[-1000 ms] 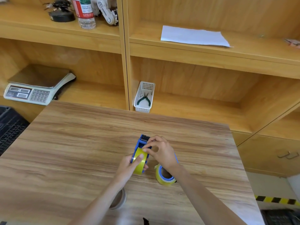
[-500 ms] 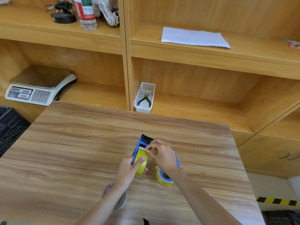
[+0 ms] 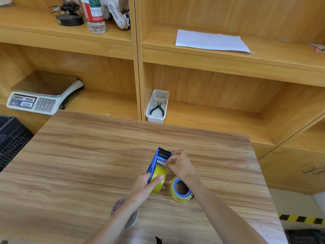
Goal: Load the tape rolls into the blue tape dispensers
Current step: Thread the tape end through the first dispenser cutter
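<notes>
- Blue tape dispenser (image 3: 154, 164) sits mid-table, yellow tape roll (image 3: 158, 180) seated in it, black roller end pointing toward the shelves.
- Left hand (image 3: 146, 185) clamped round roll and dispenser frame, thumb lying on the tape face.
- Right hand (image 3: 179, 164) pinched together on the tape end just below the roller.
- Second yellow roll (image 3: 181, 190) with blue core lies just right of the first, under the right wrist.
- Another roll (image 3: 130, 215) sits partly hidden under the left forearm.
- Wooden table (image 3: 79, 164); white basket (image 3: 158, 106) with pliers on the shelf behind.
</notes>
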A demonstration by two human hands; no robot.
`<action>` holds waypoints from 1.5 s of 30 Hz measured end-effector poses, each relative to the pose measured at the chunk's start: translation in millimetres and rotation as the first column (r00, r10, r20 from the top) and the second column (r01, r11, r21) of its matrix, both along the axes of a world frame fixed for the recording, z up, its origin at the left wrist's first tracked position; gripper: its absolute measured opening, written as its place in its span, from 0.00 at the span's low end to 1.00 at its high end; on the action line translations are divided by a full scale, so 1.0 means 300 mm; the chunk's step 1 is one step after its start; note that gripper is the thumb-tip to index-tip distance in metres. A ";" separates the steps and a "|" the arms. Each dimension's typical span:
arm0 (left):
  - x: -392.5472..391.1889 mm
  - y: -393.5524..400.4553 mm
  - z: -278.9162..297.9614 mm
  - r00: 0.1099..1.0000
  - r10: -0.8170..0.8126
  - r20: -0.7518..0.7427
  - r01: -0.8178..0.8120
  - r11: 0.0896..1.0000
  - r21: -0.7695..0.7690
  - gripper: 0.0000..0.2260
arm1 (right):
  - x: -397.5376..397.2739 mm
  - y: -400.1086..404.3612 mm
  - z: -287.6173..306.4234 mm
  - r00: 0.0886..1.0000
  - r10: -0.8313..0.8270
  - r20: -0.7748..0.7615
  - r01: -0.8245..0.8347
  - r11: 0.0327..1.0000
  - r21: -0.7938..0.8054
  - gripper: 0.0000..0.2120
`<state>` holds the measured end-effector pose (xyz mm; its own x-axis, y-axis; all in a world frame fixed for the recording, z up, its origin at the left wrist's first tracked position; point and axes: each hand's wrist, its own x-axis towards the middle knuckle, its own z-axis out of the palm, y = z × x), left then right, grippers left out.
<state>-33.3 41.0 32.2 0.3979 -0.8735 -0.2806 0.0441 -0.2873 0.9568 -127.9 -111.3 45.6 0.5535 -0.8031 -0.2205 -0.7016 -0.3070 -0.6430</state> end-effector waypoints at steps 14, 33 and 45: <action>-0.001 0.029 -0.009 0.980 -0.126 -0.153 0.136 0.989 0.055 0.16 | 0.026 -0.031 -0.032 0.997 0.001 -0.078 -0.004 1.000 -0.031 0.10; 0.010 0.036 0.014 0.952 -0.146 -0.271 0.159 0.987 0.027 0.14 | 0.044 -0.021 -0.048 1.000 -0.010 -0.018 0.009 0.998 -0.055 0.09; -0.026 0.021 0.037 0.962 0.171 -0.212 -0.160 0.985 0.067 0.18 | 0.025 -0.047 -0.061 0.978 0.022 0.207 -0.025 1.000 0.008 0.11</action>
<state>-41.0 47.2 43.3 0.4604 -0.7837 -0.4169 0.2995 -0.3050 0.9040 -120.4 -125.5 27.4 0.6067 -0.7876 -0.1078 -0.5458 -0.3142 -0.7768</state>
